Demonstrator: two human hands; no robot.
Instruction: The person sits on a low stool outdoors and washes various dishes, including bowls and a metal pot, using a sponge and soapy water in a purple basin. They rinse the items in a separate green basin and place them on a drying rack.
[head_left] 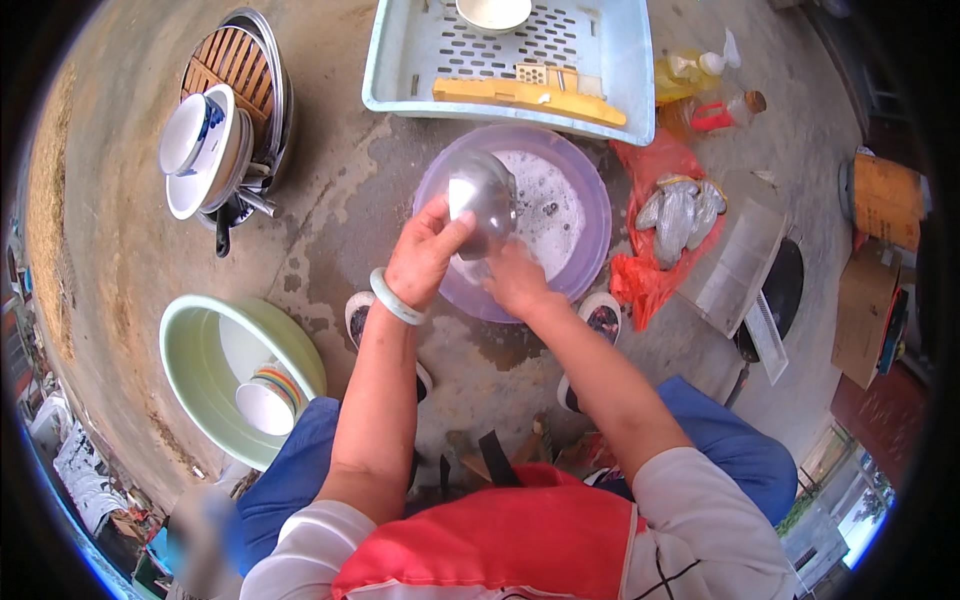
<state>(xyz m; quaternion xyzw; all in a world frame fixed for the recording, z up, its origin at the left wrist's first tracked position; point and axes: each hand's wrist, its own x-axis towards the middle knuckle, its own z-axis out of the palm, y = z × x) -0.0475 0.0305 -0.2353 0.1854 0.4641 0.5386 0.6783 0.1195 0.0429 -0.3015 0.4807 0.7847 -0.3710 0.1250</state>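
Note:
My left hand (419, 250), with a pale bangle at the wrist, grips a shiny metal bowl (481, 205) by its near rim, thumb on the outside. The bowl is tilted on its side above a purple basin (598, 215). White suds (545, 190) with dark specks float on the water in that basin. Close against the bowl's lower right edge is my right hand (517, 278). Its fingers are blurred and partly hidden by the bowl, so I cannot make out whether they hold anything.
Beyond the basin stands a light blue crate (385, 90) with a bowl and a yellow strip. Stacked dishes (215, 150) lie far left, a green basin (190, 400) with bowls near left. Bottles (690, 75), a red plastic bag (640, 285) and a wok (785, 290) are right.

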